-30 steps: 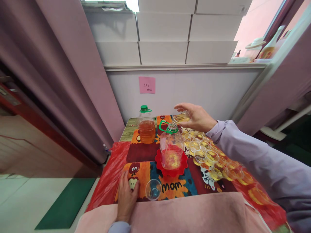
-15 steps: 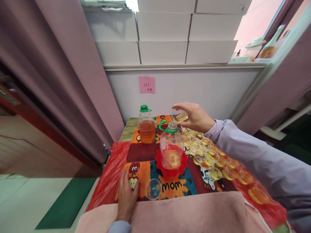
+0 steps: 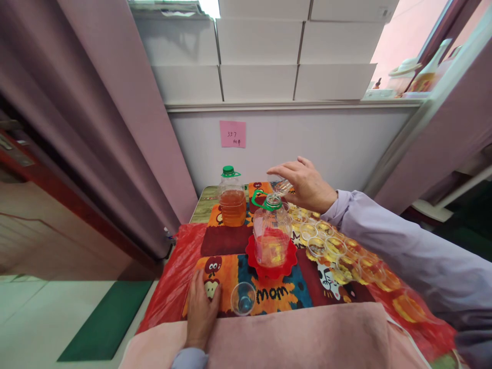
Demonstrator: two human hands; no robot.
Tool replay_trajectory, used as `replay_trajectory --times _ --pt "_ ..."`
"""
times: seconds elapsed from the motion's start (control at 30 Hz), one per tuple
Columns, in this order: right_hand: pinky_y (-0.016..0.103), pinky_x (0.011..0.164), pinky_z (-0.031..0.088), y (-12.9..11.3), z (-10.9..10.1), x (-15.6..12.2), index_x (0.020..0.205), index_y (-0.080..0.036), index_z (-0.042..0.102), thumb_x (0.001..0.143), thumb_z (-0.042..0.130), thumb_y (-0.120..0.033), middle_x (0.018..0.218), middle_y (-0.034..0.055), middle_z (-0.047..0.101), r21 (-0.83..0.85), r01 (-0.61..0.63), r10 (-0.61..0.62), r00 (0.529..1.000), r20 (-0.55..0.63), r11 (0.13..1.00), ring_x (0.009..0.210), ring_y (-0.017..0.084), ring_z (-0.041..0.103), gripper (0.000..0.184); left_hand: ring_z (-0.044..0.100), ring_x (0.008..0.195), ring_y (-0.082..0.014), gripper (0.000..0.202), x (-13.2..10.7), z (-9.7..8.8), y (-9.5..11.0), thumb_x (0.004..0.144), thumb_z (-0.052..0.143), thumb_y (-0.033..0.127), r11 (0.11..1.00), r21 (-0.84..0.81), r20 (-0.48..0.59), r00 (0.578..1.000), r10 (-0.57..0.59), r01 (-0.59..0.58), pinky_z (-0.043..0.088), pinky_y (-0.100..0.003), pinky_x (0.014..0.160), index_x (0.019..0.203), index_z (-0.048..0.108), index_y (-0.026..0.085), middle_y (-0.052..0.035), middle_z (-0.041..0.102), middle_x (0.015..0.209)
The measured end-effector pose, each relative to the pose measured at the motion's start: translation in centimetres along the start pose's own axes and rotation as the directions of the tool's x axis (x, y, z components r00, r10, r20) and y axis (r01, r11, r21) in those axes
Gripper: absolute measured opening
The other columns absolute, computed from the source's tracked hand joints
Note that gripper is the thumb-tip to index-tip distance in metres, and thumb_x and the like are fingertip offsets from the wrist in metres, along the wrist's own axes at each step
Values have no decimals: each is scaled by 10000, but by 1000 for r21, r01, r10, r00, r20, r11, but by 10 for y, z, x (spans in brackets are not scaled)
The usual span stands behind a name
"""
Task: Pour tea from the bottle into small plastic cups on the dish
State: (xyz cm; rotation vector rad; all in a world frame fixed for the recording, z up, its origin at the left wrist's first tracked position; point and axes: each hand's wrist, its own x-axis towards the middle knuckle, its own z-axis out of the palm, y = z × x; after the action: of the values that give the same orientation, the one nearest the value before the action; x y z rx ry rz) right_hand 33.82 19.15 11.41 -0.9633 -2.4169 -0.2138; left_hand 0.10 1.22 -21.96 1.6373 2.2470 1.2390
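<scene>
My right hand [image 3: 303,182] grips a small clear cup [image 3: 283,186] and tilts it over the open mouth of a clear jug [image 3: 271,237] with a green neck ring. The jug holds a little yellow liquid and stands on a red saucer [image 3: 271,266]. My left hand [image 3: 200,310] lies flat on the colourful cloth [image 3: 280,297] near the front edge, fingers stretched out. An empty clear cup [image 3: 243,298] stands just right of that hand.
A capped bottle [image 3: 231,197] of amber liquid stands behind the jug at the left. Several small cups of yellow liquid [image 3: 334,248] fill the right side of the table. A pink cloth [image 3: 300,335] covers the near edge. A wall with a pink note [image 3: 232,134] is behind.
My right hand has moved the small cup a little left and tipped it further over the jug's mouth. My left hand has stayed in place.
</scene>
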Motion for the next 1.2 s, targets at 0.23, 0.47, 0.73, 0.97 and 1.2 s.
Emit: replay_trajectory --times 0.23,0.47,0.73,0.97,1.2 --pt "666 1277 240 -1 5 -1 1399 -262 667 768 645 -17 1389 96 734 -73 114 -115 993 -22 991 1356 302 627 678 489 1517 -394 720 -1 0 -2 946 558 570 1000 4 20 1000 -11 11 389 -609 1272 1523 513 141 -219 543 1576" --pt "657 1340 174 -7 1 0 1377 -308 679 900 579 -49 1411 41 732 -89 214 -219 975 -49 973 1444 285 574 551 488 1513 -388 711 -1 0 1 937 575 550 1000 2 23 1000 -13 13 386 -597 1276 1508 526 130 -224 554 1555" --pt "558 1123 559 -79 2 -72 1641 -263 395 941 722 -419 1483 163 630 307 -155 253 917 -309 939 1366 385 623 789 477 1520 -387 679 -1 -5 18 935 604 504 999 -36 35 999 -11 12 375 -592 1278 1503 522 142 -217 559 1534" --pt "445 1016 654 -159 123 -150 1517 -257 505 888 745 -282 1339 140 717 725 -185 301 953 -33 664 1188 292 745 674 483 1517 -372 646 -4 -6 19 961 586 490 999 -34 38 999 14 -13 400 -564 1264 1482 535 111 -229 572 1506" --pt "574 1152 558 -171 191 -180 1613 -212 467 892 738 -295 1522 217 616 582 -225 191 974 120 782 1389 371 633 775 509 1494 -347 606 -5 -9 22 986 557 517 998 -65 -10 1000 -2 1 401 -538 1268 1447 587 125 -224 587 1501"
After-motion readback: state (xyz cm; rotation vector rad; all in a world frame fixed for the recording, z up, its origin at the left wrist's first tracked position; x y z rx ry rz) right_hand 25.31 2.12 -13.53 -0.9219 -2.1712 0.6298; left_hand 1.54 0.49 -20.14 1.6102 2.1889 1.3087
